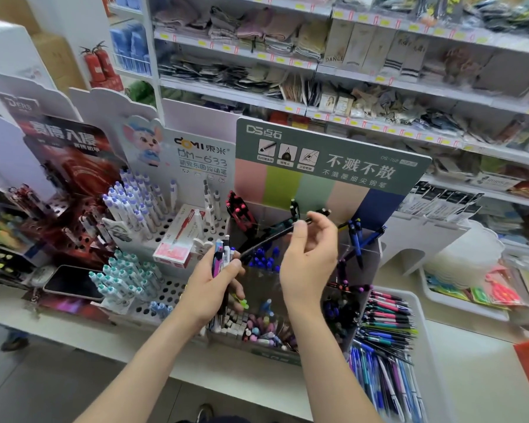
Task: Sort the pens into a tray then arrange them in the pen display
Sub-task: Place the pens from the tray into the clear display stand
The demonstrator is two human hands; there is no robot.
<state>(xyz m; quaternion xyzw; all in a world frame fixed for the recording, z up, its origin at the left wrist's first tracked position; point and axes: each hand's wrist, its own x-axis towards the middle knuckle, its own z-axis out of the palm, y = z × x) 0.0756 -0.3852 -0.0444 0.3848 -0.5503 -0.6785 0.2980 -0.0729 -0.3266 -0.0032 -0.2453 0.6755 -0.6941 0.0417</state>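
Stationery shop, shelves (pixel 318 71) behind a white desk (pixel 471 361): above the pen display (pixel 371 254), left hand (pixel 214 285) fingers (pixel 235 267) clasp a pen bundle (pixel 223 251), right hand (pixel 309 257) fingers pinch a black pen (pixel 269 238); tray (pixel 422 325) just right of the display.

The black pen (pixel 266 239) and the bundle of pens (pixel 223 254) you hold look like smooth, glossy plastic. The pen display (pixel 374 254) has clear, shiny plastic walls under a matt printed card header (pixel 333 160). The tray (pixel 425 331) is smooth white plastic. A phone (pixel 74 283) shows a glossy dark screen. Folded cloth (pixel 257 29) fills the shelves.
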